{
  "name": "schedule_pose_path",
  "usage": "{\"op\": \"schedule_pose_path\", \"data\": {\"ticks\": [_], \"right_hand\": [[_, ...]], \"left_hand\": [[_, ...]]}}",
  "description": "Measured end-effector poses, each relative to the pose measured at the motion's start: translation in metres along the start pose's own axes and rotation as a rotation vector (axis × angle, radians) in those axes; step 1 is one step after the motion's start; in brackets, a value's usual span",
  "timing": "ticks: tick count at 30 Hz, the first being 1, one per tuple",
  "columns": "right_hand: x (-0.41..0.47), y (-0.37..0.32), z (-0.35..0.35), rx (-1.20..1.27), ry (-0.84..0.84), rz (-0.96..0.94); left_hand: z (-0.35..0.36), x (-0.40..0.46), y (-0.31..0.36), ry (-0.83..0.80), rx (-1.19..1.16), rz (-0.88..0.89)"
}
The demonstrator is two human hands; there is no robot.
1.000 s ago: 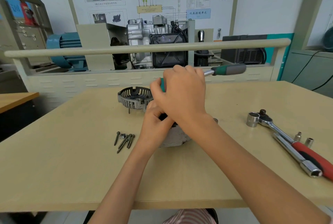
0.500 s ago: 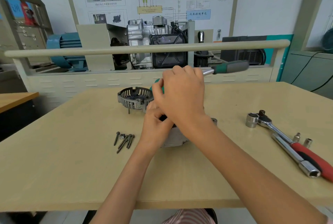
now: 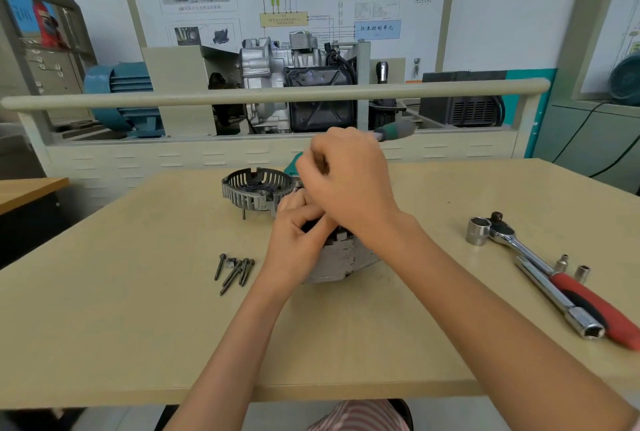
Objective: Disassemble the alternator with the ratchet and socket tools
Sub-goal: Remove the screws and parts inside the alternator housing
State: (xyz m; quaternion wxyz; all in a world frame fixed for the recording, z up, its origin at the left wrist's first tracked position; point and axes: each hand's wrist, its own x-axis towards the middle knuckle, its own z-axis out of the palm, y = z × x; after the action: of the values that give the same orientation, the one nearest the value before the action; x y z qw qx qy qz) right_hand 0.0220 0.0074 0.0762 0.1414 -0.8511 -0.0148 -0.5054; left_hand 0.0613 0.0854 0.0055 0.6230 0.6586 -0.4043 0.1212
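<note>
The grey alternator body (image 3: 343, 262) stands on the table (image 3: 138, 309), mostly hidden by my hands. My left hand (image 3: 298, 240) grips its top left side, fingers curled round it. Above it, my right hand (image 3: 349, 181) is curled round the head of a green-handled ratchet (image 3: 394, 131), whose grey-green grip sticks out to the upper right behind my knuckles. A removed slotted metal end cover (image 3: 254, 190) lies just left of my hands. Several dark bolts (image 3: 233, 271) lie in a small pile to the left of the alternator.
At the right lie a red-handled ratchet (image 3: 588, 299) with a large socket (image 3: 478, 231), a chrome extension bar (image 3: 557, 299) and two small sockets (image 3: 573, 268). A rail (image 3: 277, 93) and an engine display stand behind the table.
The ratchet handle has swung left and toward the hand, so less of it shows. My right hand has shifted slightly right. My left hand stays on the alternator.
</note>
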Motion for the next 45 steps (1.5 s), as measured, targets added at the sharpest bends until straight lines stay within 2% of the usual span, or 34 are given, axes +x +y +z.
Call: {"op": "schedule_pose_path", "data": {"ticks": [2,3,5,9,13,15,17,20,21,22,23,25,29,31,33,34,38,39,40,42,45], "right_hand": [[-0.006,-0.005,0.006,-0.363,0.046,0.055],[-0.008,-0.008,0.007,-0.456,0.069,0.089],[-0.007,-0.013,0.007,-0.453,0.091,0.124],[-0.001,-0.009,0.001,-0.107,0.009,0.094],[0.004,0.0,-0.005,0.53,-0.036,0.107],[0.004,0.002,-0.006,0.632,-0.034,0.141],[0.002,0.002,-0.003,0.46,-0.001,0.092],[-0.004,-0.003,0.007,-0.253,0.059,0.064],[-0.005,-0.006,0.009,-0.417,0.074,0.086],[-0.006,-0.009,0.01,-0.474,0.085,0.104],[-0.005,-0.011,0.009,-0.456,0.084,0.112],[-0.002,-0.011,0.005,-0.266,0.046,0.107],[0.004,-0.001,-0.007,0.418,-0.04,0.089],[0.004,0.001,-0.007,0.578,-0.052,0.129],[0.002,0.0,-0.004,0.525,-0.01,0.126],[0.001,0.0,-0.002,0.423,0.016,0.099],[-0.007,-0.008,0.008,-0.397,0.062,0.067],[-0.009,-0.012,0.009,-0.518,0.072,0.083],[-0.009,-0.015,0.009,-0.557,0.084,0.092],[-0.005,-0.017,0.008,-0.455,0.053,0.109],[0.003,-0.007,0.003,-0.049,-0.007,0.104]], "left_hand": [[0.002,0.001,0.0,0.034,0.011,0.0],[0.003,0.0,0.0,0.046,0.021,-0.002],[0.004,0.0,0.0,0.055,0.013,0.001],[-0.001,0.0,0.001,-0.03,-0.02,-0.035],[-0.002,-0.001,0.004,-0.043,0.021,-0.026],[-0.001,-0.001,0.003,-0.044,0.034,-0.008],[-0.001,-0.001,0.0,-0.03,0.02,0.0],[0.001,0.001,-0.001,0.019,-0.016,-0.009],[0.002,0.001,0.0,0.02,-0.013,-0.014],[0.003,0.001,0.0,0.021,-0.009,-0.014],[0.003,0.0,0.0,0.024,-0.013,-0.018],[0.002,-0.001,0.001,0.01,-0.023,-0.039],[-0.001,-0.001,0.002,-0.057,0.018,-0.038],[-0.002,-0.001,0.0,-0.056,0.021,-0.016],[-0.002,0.0,-0.002,-0.049,0.024,0.005],[-0.002,0.0,-0.003,-0.039,0.027,0.014],[0.0,0.001,-0.004,0.017,0.009,-0.002],[0.001,0.001,-0.004,0.017,0.003,-0.014],[0.001,0.001,-0.005,0.015,-0.008,-0.032],[0.001,0.0,-0.002,0.011,-0.031,-0.053],[0.0,0.0,0.002,-0.021,-0.01,-0.03]]}}
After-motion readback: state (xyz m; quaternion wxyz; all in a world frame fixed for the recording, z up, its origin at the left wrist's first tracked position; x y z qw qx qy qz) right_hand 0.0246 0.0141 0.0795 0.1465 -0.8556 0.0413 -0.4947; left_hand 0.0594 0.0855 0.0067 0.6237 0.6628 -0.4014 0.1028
